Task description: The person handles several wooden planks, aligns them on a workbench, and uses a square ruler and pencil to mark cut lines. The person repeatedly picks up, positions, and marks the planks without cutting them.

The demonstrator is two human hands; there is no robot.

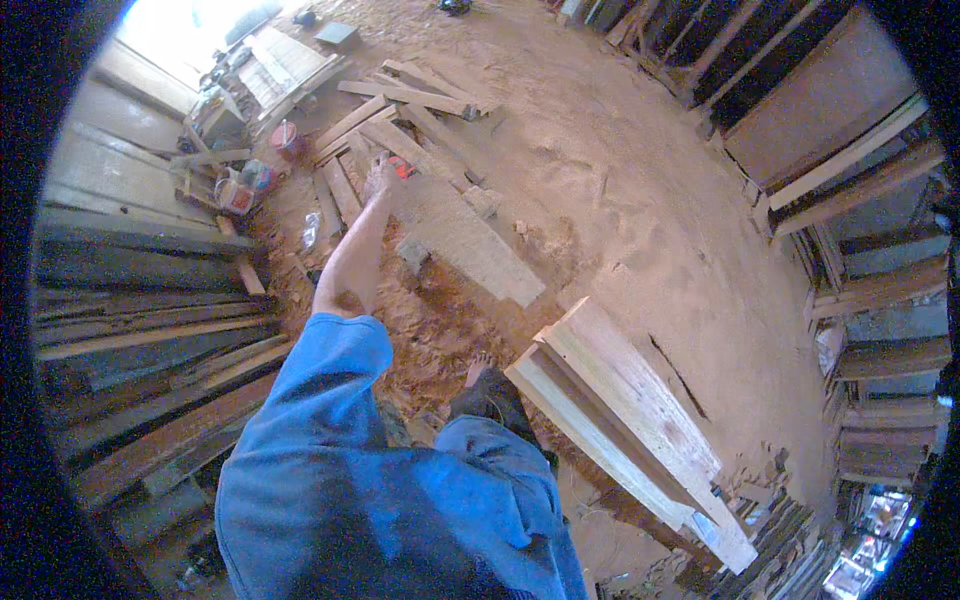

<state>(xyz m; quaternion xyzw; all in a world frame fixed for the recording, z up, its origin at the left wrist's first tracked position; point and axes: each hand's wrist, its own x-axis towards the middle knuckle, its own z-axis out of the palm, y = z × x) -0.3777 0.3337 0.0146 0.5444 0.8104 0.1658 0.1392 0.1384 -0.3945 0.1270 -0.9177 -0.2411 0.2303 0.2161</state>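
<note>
My left hand (pixel 380 182) reaches far forward over a pile of boards, its bare forearm coming out of a blue sleeve. Its fingers look closed at a small red and black object (pixel 402 167), which resembles a tape measure; their exact hold is too small to make out. Just under and beside the hand lies a wide, dusty board (pixel 465 235) that slants toward the right. Narrower planks (pixel 342 190) lie to the left of it. A grey block (pixel 412 254) sits by the wide board's near edge. My right hand does not show.
Two long pale timbers (pixel 630 385) lie at the right of my bare foot (pixel 480 368). Stacked planks (pixel 170 340) line the left wall, and more boards (pixel 850 200) lean at the right. Buckets (pixel 287 140) stand at the far left. Sandy, uneven ground (pixel 620 190) spreads between.
</note>
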